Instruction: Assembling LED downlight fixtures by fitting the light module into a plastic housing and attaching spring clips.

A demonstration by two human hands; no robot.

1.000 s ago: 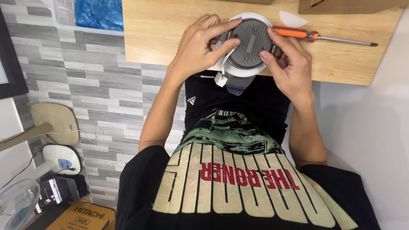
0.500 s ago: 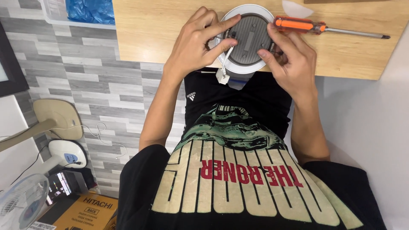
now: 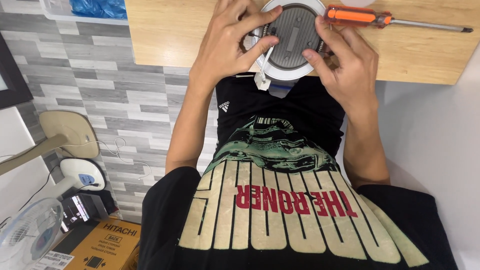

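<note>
A round light fitting (image 3: 292, 42) with a white rim and a ribbed grey back lies at the near edge of a wooden table (image 3: 170, 35). My left hand (image 3: 227, 45) grips its left side, thumb across the rim and fingers on a spring clip. My right hand (image 3: 342, 62) holds its right side, thumb and fingertips pinching the edge. A short white wire with a small connector (image 3: 262, 80) hangs from the fitting over the table edge. An orange-handled screwdriver (image 3: 367, 17) lies on the table just beyond my right hand.
A blue plastic item (image 3: 97, 7) sits at the table's far left. On the grey tiled floor to the left stand fan bases (image 3: 75, 130), a white fan (image 3: 25, 235) and a cardboard box (image 3: 100, 245). A white wall (image 3: 435, 130) is at the right.
The view has shifted so the table and fitting sit higher in the frame. Both hands keep their hold on the fitting, with fingers shifted slightly along its rim.
</note>
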